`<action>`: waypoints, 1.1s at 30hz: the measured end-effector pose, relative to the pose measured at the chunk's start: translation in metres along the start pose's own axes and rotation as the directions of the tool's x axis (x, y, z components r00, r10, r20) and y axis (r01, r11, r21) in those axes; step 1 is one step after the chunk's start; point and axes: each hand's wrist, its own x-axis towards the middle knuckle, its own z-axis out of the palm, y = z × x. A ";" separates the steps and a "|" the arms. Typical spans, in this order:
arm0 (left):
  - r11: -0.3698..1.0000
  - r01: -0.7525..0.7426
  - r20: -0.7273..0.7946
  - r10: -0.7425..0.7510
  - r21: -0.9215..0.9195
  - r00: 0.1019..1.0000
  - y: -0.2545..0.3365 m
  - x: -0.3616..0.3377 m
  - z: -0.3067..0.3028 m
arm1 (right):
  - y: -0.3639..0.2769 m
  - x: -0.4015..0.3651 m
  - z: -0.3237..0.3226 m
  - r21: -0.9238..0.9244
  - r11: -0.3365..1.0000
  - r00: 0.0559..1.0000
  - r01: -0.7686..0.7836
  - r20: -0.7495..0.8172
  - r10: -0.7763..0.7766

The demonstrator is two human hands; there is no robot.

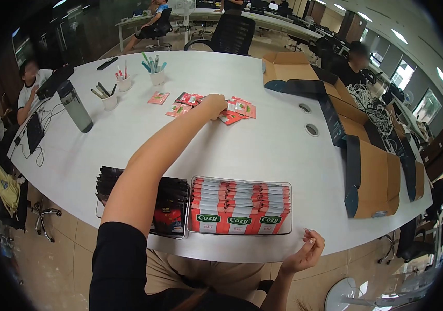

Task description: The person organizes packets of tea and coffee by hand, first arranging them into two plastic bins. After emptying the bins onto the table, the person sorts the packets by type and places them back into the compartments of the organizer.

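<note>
My left hand (213,107) reaches across the table into a loose spread of red and pink sachets (241,107). Its fingers are bent down and closed among them; what is in them is hidden. My right hand (307,253) hovers by the near table edge, loosely curled, fingers apart, holding nothing. Close to my body, a clear tray (290,207) holds rows of upright red-and-white Cozy sachets (239,220). Left of it, partly behind my left arm, a second tray (182,237) is filled with black packets (170,210).
Cups of pens (158,78) and a dark-lidded bottle (75,107) stand at the left. Open cardboard boxes (373,179) line the right side, near bundled white cables (372,106). Two round cable holes (311,129) mark the tabletop (273,150). Other people sit around the table.
</note>
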 end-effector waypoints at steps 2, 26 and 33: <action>0.999 -0.011 -0.056 0.013 0.040 0.998 0.001 0.002 0.005 | 0.000 0.000 0.000 0.014 1.000 1.000 0.006 -0.003 -0.006; -0.151 -0.303 -0.132 -0.661 -0.941 0.739 -0.021 -0.220 -0.091 | -0.018 -0.006 0.004 0.107 0.990 0.996 0.088 -0.022 -0.086; -0.363 -0.396 -0.124 -0.584 -0.843 0.802 0.099 -0.379 -0.108 | -0.130 -0.030 0.049 0.441 0.892 0.909 0.100 0.324 -0.262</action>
